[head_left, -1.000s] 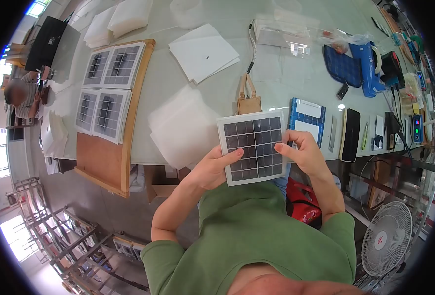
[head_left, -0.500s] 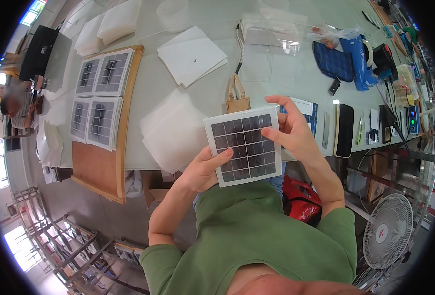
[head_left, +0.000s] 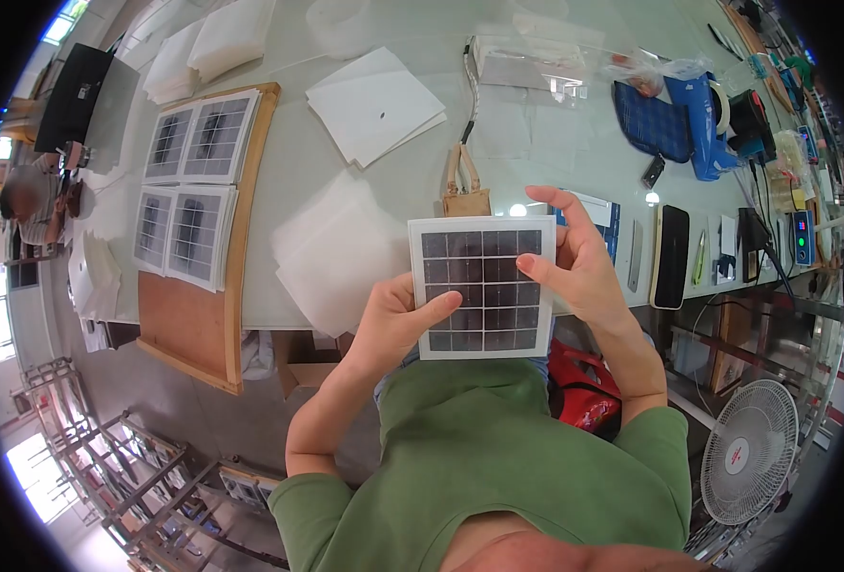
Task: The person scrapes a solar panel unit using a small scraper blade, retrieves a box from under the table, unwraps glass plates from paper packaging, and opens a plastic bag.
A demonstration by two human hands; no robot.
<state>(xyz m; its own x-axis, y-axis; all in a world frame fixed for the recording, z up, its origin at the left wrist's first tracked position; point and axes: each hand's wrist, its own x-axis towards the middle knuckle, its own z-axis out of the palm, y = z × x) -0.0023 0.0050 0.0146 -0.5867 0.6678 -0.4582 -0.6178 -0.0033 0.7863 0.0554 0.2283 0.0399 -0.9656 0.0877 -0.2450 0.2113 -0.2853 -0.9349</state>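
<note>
A small solar panel (head_left: 484,303) with dark cells and a white border is held up in front of my body, over the table's near edge. My left hand (head_left: 398,319) grips its left side, thumb on the cells and the other fingers hidden behind. At the right side my right hand (head_left: 579,257) pinches the panel, its thumb on the face and index finger raised past the upper corner. Just beyond the panel stands a beige tool with two handles (head_left: 466,195) and a cord. Translucent sheets (head_left: 336,253) lie left of the panel.
A wooden tray (head_left: 191,319) with stacked solar panels (head_left: 198,229) is on the left. White sheets (head_left: 376,107) lie farther back. On the right are a phone (head_left: 668,257), a cutter knife (head_left: 699,255) and a blue pouch (head_left: 651,124). A fan (head_left: 749,451) stands below. Another person (head_left: 36,205) sits far left.
The solar panel has turned from slightly tilted to nearly straight and shifted a little to the right. Both hands moved with it and kept their hold.
</note>
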